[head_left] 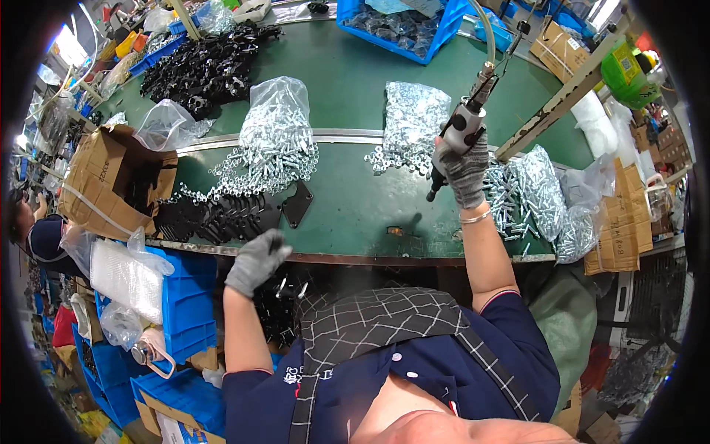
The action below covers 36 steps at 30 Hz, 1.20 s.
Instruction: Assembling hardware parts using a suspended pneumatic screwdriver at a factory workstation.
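My right hand (466,166), in a grey glove, grips a silver and black air screwdriver (464,127) over the green workbench (355,200). Its hose runs up from the top and its dark tip points down and left. My left hand (259,260), also gloved, is at the bench's front edge with its fingers loosely apart and nothing visible in them. Just below that hand, a dark part with shiny bolts (292,288) shows, partly hidden by my apron. Nearest on the bench are rows of black metal plates (222,218) and one separate black plate (297,204).
Silver bolts and nuts spill from plastic bags (277,126) at the centre; another bag (414,122) lies beside the screwdriver. Long bolts (529,192) lie at right. A cardboard box (111,181) stands left, black parts (207,66) behind. A metal post (562,100) rises at right.
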Tool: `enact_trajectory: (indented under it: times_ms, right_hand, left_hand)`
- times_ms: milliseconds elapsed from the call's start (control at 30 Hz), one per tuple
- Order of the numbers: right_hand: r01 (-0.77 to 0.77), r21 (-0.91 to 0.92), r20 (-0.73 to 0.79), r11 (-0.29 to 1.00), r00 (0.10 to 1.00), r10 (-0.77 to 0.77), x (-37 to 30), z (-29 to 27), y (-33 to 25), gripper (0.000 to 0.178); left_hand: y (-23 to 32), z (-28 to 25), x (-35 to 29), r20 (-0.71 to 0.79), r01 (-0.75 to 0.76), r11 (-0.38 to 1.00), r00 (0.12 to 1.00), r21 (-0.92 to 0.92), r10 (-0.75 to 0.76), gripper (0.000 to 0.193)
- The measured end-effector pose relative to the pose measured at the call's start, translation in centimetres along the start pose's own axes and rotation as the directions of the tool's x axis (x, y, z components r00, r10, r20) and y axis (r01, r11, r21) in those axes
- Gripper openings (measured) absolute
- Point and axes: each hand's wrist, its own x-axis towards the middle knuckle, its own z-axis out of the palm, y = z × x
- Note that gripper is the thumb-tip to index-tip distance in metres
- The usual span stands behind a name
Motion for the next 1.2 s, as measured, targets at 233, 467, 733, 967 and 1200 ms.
enact_trajectory:
  times_ms: [233,467,733,967,1200]
  right_hand:
    - [0.163,-0.178,0.401,0.971,0.913,-0.079,2.1,-4.6,2.6,0.040]
    - [0.522,-0.596,0.796,0.610,0.481,0.366,0.2,-11.2,7.8,0.027]
    - [0.553,-0.560,0.811,0.617,0.519,0.271,-2.3,-11.1,9.8,0.023]
    - [-0.206,0.054,0.718,0.977,0.688,0.105,-9.9,-1.6,3.5,0.016]
    - [-0.678,0.166,0.802,0.716,0.516,0.301,-10.6,0.9,-0.8,0.018]
  left_hand:
    - [1.0,2.0,9.9,-0.232,0.234,0.699,0.968,0.676,-0.099,0.080]
    - [1.0,1.5,12.7,0.019,0.124,0.643,0.977,0.755,-0.211,0.067]
    - [-2.6,1.4,9.8,-0.280,0.130,0.765,0.958,0.631,0.068,0.033]
    - [4.1,6.9,8.6,0.072,0.111,0.451,0.992,-0.886,-0.102,0.031]
    - [5.9,11.3,8.9,0.141,0.128,0.135,0.986,-0.983,0.093,0.038]
